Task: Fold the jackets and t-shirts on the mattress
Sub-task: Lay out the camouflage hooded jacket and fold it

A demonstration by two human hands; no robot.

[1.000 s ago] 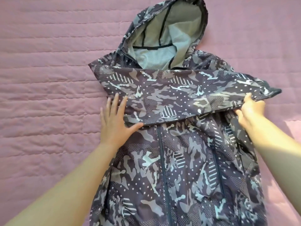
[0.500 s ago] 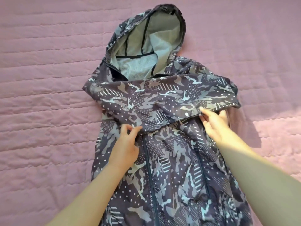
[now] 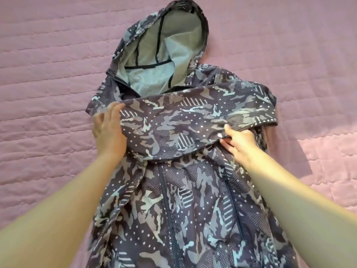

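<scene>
- The right hand [image 3: 239, 146] pinches the near edge of the sleeve [image 3: 183, 120], thumb on top and fingers curled beneath. The sleeve is raised off the chest of the jacket [image 3: 193, 200] there. If the hand lets go before the cloth is drawn flat, the thin, slick-looking fabric may well slide back toward the right.
- The left hand [image 3: 108, 132] is blurred. Its fingers look roughly straight, laid against the left end of the sleeve rather than closed round it. With only that flat touch, a tug from the right could drag the whole band off its left fold.
- Cloth bunches at the right shoulder, just beyond the right hand. A lump trapped there would likely leave the later folds uneven.
- The hood [image 3: 160, 55] gapes open at the far end. Unflattened, it will probably make the finished bundle bulky.
- The jacket lies front up in the middle of the pink quilted mattress [image 3: 48, 74], hood far and hem near, running out of view.
- It has a camouflage print in navy, grey and pale blue, with dots and stripe patches. A dark zip [image 3: 168, 200] is closed down the front, and the hood has a pale mesh lining.
</scene>
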